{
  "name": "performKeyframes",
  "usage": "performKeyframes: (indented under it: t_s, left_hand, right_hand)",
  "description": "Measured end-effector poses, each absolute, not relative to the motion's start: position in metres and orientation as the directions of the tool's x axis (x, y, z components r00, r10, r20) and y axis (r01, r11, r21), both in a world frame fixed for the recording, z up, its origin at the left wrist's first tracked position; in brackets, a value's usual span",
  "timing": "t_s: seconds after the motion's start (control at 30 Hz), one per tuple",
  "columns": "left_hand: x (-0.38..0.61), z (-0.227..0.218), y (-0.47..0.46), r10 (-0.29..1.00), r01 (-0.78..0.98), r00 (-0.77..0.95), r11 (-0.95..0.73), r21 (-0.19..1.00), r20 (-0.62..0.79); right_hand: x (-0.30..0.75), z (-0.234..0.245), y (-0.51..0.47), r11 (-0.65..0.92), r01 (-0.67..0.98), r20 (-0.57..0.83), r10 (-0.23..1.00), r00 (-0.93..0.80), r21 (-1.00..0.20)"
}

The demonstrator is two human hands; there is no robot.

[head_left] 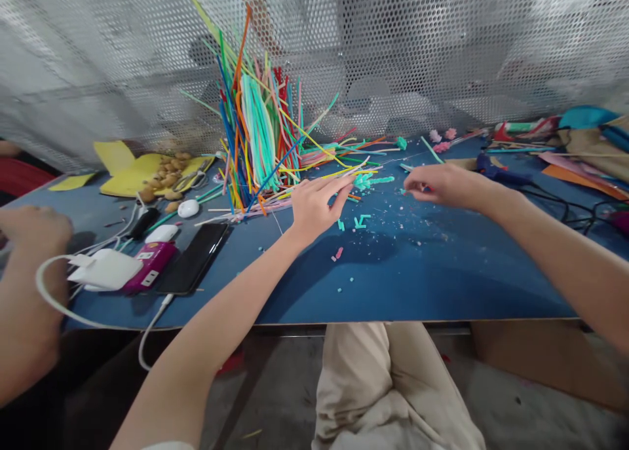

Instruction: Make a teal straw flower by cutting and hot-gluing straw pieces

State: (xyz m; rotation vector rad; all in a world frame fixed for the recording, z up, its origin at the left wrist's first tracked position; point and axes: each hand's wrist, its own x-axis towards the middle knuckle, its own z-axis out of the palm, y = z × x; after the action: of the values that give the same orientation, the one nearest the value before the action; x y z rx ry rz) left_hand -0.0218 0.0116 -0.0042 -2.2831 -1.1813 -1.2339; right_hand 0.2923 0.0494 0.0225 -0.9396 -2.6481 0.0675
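My left hand reaches over the middle of the table, its thumb and fingers closed at the near end of a turquoise pipe-cleaner piece. The piece has several short leaf-like loops and a straight stem pointing right. To its right, my right hand is curled with fingertips pinched together, apart from the stem. Whatever it pinches is too small or hidden to name. Below my left hand lie short turquoise offcuts and a small pink bit.
A tall bundle of coloured pipe cleaners stands against the perforated metal panel. At left are a black phone, a purple power strip and another person's arm. A dark blue glue gun with black cables lies at right.
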Motion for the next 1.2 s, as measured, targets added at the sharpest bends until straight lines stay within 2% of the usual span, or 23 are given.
performKeyframes:
  t_s: [0.1, 0.17, 0.23, 0.4, 0.5, 0.77, 1.2]
  left_hand:
    - [-0.022, -0.006, 0.014, 0.543, 0.765, 0.301, -0.629, 0.142, 0.784]
    - [-0.023, -0.007, 0.015, 0.565, 0.759, 0.311, -0.632, 0.158, 0.764]
    - [-0.024, -0.008, 0.017, 0.575, 0.755, 0.326, -0.636, 0.159, 0.751]
    - [-0.021, -0.006, 0.017, 0.584, 0.762, 0.361, -0.634, 0.130, 0.727]
    - [-0.018, -0.006, 0.016, 0.593, 0.769, 0.376, -0.629, 0.117, 0.712]
    - [-0.014, -0.014, 0.012, 0.590, 0.750, 0.420, -0.653, 0.102, 0.690]
    - [-0.011, -0.013, 0.009, 0.592, 0.755, 0.435, -0.651, 0.084, 0.678]
  right_hand:
    - [0.293, 0.042, 0.044, 0.695, 0.703, 0.508, 0.665, -0.547, -0.153]
    - [0.287, 0.051, 0.035, 0.633, 0.749, 0.651, 0.656, -0.383, -0.198]
    - [0.277, 0.055, 0.025, 0.617, 0.747, 0.702, 0.646, -0.299, -0.250]
    - [0.248, 0.035, 0.009, 0.690, 0.659, 0.732, 0.610, -0.305, -0.300]
    - [0.238, 0.018, 0.006, 0.726, 0.639, 0.745, 0.568, -0.351, -0.252]
    - [0.243, 0.002, 0.008, 0.711, 0.691, 0.690, 0.566, -0.450, -0.133]
    - [0.242, 0.001, 0.006, 0.741, 0.665, 0.654, 0.550, -0.519, -0.095]
